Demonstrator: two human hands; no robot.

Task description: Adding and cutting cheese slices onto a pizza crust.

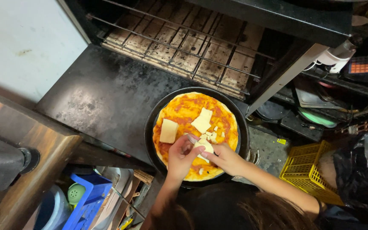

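Observation:
A round black pan (153, 123) rests on the open oven door (107, 98). In it lies a pizza base (188, 108) spread with red sauce, with flat pieces of pale cheese (168, 130) on top. Both hands are over the near side of the pizza. My left hand (179, 157) and my right hand (226, 158) together pinch one slice of cheese (204, 147), pulling at it. Small crumbs of cheese lie around the fingers.
The oven is open, with a wire rack (184, 47) over stone tiles inside. A yellow plastic crate (307, 170) sits at the right beside a black bag (363, 170). A blue crate (86, 196) is on the floor at lower left, below a wooden counter (35, 149).

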